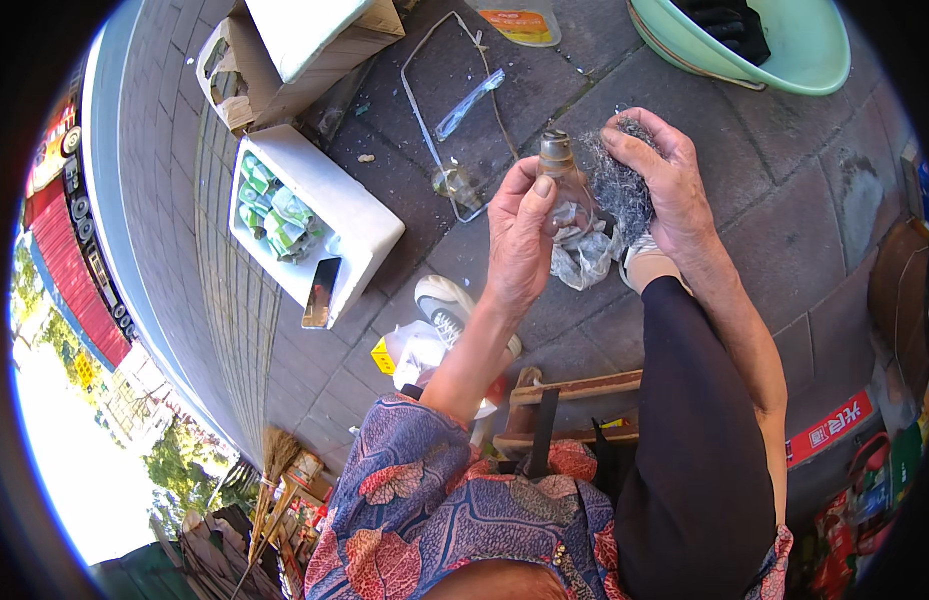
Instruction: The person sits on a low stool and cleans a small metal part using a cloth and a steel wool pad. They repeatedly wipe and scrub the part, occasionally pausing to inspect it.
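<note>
My left hand point(518, 232) grips a clear glass light bulb point(571, 206) with its metal cap point(556, 146) pointing up and away from me. The cap looks worn, with a brownish band below it. In my right hand point(670, 176) is a frayed grey wad of steel wool point(622, 180), held just right of the bulb. Whether the wool touches the glass cannot be made out. A crumpled translucent plastic bag point(582, 259) lies on the paving beneath the bulb. On the ground to the left rests what looks like another glass bulb point(457, 186), beside a bent white strip point(421, 124).
A white foam box point(359, 206) holds green-and-white packages point(280, 214) and a phone point(322, 292). Behind it stands a torn cardboard box point(314, 82). A green basin point(802, 45) containing a black glove point(727, 30) is far right. A clear plastic wrapper point(470, 105) lies on the paving.
</note>
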A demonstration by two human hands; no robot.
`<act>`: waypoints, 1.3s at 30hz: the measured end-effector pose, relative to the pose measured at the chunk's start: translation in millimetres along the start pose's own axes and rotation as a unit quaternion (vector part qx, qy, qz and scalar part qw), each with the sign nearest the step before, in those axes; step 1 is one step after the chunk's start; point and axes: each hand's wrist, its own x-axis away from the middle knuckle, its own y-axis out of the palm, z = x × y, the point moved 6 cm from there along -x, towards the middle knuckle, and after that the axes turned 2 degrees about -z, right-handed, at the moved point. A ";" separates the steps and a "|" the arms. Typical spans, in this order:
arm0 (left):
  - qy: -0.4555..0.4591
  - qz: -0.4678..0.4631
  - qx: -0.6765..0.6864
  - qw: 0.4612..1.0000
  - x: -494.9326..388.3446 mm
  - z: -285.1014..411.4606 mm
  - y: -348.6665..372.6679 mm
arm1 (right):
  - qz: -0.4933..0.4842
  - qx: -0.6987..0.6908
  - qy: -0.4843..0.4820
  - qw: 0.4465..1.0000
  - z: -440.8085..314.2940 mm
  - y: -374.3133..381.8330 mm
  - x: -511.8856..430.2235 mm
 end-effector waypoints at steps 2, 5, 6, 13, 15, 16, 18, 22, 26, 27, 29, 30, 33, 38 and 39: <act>0.055 0.015 -0.059 0.997 -0.6 3.5 -0.4 | 0.006 0.047 -0.013 0.999 -2.1 3.8 0.4; 0.123 0.034 -0.144 0.981 -1.0 7.4 -0.4 | -0.001 0.179 -0.064 0.982 -9.4 15.8 2.3; 0.135 0.044 -0.177 0.974 -1.4 7.4 -0.8 | -0.004 0.227 -0.080 0.971 -11.5 19.5 5.5; 0.192 0.074 -0.130 0.970 -4.0 9.2 -2.8 | 0.064 0.246 -0.122 0.959 -10.6 8.8 7.1; 0.190 0.085 -0.093 0.974 -6.6 9.4 -4.1 | 0.133 0.200 -0.092 0.966 -5.1 -2.5 4.5; 0.190 0.073 -0.107 0.973 -6.5 8.7 -1.0 | 0.133 0.208 -0.076 0.966 -4.0 -4.0 3.7; 0.203 0.067 -0.194 0.957 -5.5 8.3 4.6 | 0.095 0.222 -0.130 0.962 -10.8 3.6 4.2; 0.194 0.071 -0.236 0.950 0.4 3.3 5.6 | 0.046 0.205 -0.109 0.972 -14.8 19.6 10.5; 0.210 0.079 -0.246 0.943 4.2 2.5 2.1 | 0.034 0.220 -0.121 0.967 -17.8 32.7 14.8; 0.206 0.087 -0.245 0.944 5.3 1.6 0.8 | 0.034 0.214 -0.124 0.968 -17.6 33.6 15.0; 0.225 0.092 -0.255 0.936 7.5 1.5 2.6 | 0.050 0.183 -0.093 0.977 -13.2 29.8 12.5; 0.226 0.096 -0.258 0.935 8.6 0.7 3.5 | 0.060 0.166 -0.082 0.981 -11.2 27.3 10.5; 0.230 0.090 -0.292 0.924 12.8 2.0 9.2 | 0.063 0.155 -0.045 0.985 -7.2 21.5 1.7; 0.259 0.027 -0.328 0.908 13.1 14.6 19.6 | 0.032 0.164 -0.036 0.985 -9.9 21.8 -0.5; 0.213 0.054 -0.311 0.925 8.4 13.1 12.9 | 0.036 0.185 -0.059 0.980 -12.0 23.1 2.0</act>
